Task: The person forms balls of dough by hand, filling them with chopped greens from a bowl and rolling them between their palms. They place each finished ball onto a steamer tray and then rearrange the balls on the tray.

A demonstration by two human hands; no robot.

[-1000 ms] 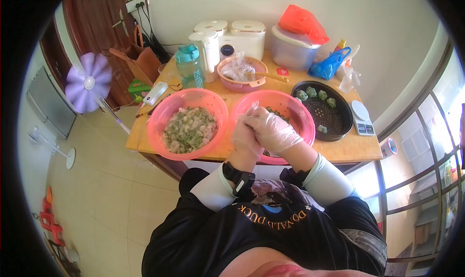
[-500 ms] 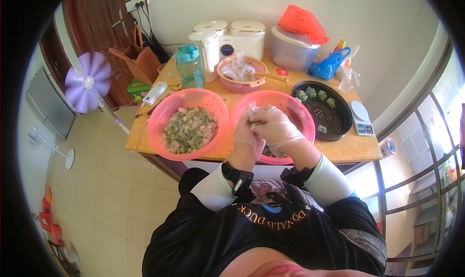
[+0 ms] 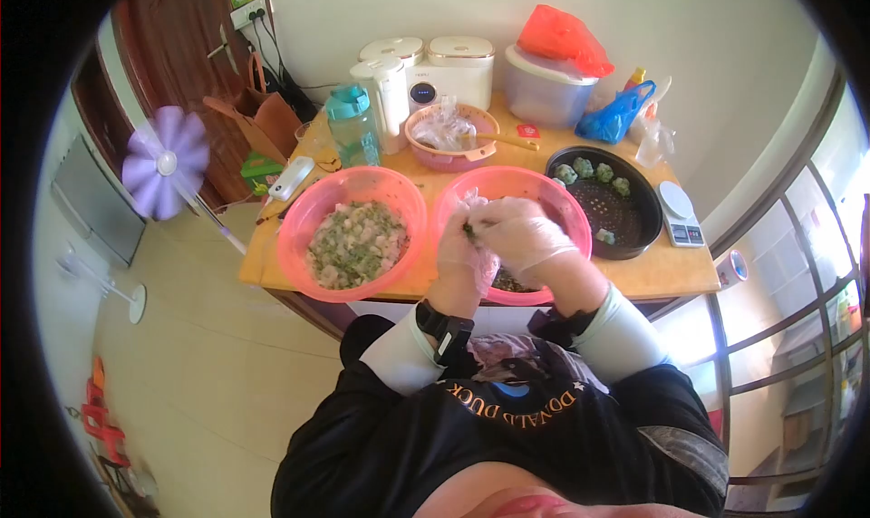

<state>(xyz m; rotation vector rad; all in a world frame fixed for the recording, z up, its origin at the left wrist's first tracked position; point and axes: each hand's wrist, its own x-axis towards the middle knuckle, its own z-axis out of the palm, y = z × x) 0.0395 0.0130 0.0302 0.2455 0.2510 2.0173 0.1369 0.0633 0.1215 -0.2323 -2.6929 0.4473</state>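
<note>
My left hand (image 3: 460, 246) and my right hand (image 3: 524, 235), both in clear plastic gloves, meet over the right pink basin (image 3: 580, 232). Their fingers are closed together around a small clump with dark green bits (image 3: 469, 232), mostly hidden by the gloves. Below them, dark green chopped filling (image 3: 512, 283) shows at the bottom of that basin. Left of my hands, the other pink basin (image 3: 290, 246) holds a pale mixture flecked with green (image 3: 358, 242). A round black perforated pan (image 3: 609, 212) to the right carries several green-and-white balls (image 3: 584, 168) near its back rim and one at its front.
A kitchen scale (image 3: 680, 212) stands right of the pan. Behind the basins are a teal bottle (image 3: 352, 128), a white kettle (image 3: 390, 106), a pink strainer (image 3: 458, 160) with a plastic bag, and a lidded tub (image 3: 548, 92). A purple fan (image 3: 166, 163) stands at left.
The right hand's fingers have shifted slightly at the clump, and more of its dark green shows. The whole view has tilted a little. The basins and pan stay put.
</note>
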